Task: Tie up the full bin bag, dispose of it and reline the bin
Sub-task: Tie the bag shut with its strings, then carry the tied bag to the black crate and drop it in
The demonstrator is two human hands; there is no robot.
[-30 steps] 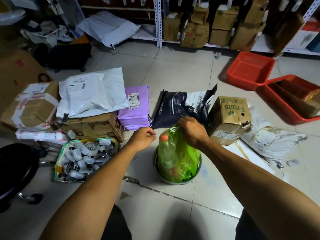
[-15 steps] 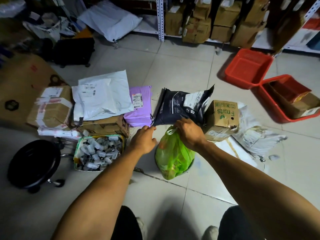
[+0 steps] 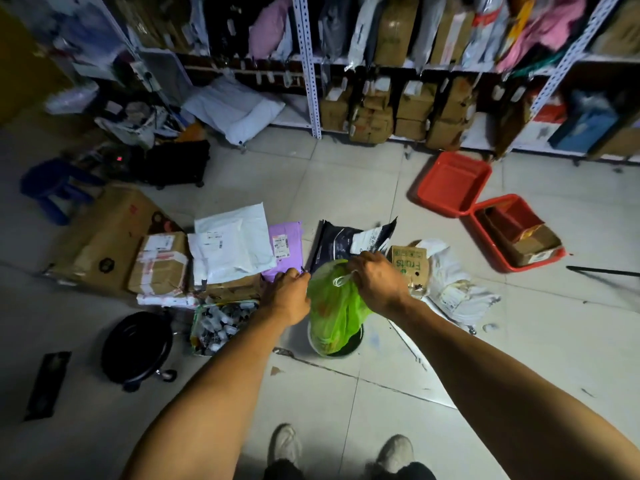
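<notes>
A full green bin bag [image 3: 332, 306] hangs over a round bin [image 3: 354, 344] on the tiled floor, its lower end still down at the bin's mouth. The bag's top is gathered into a white knot [image 3: 343, 279]. My right hand [image 3: 375, 282] is shut on that gathered top and holds the bag up. My left hand [image 3: 289, 294] is curled shut right beside the bag's left side; I cannot tell if it pinches any plastic. The bin's inside looks dark and is mostly hidden by the bag.
Cardboard parcels [image 3: 159, 263] and mailers lie left of the bin, with a tray of small bottles [image 3: 221, 323] and a black wheeled stool [image 3: 136, 344]. A "Fruits" box [image 3: 408, 265] sits right, red trays [image 3: 453, 181] beyond. Packed shelving [image 3: 311, 64] lines the back. My shoes [image 3: 285, 445] are below.
The view has risen well above the floor. The bag has come up with my right hand, so the bin's rim and dark inside now show below it.
</notes>
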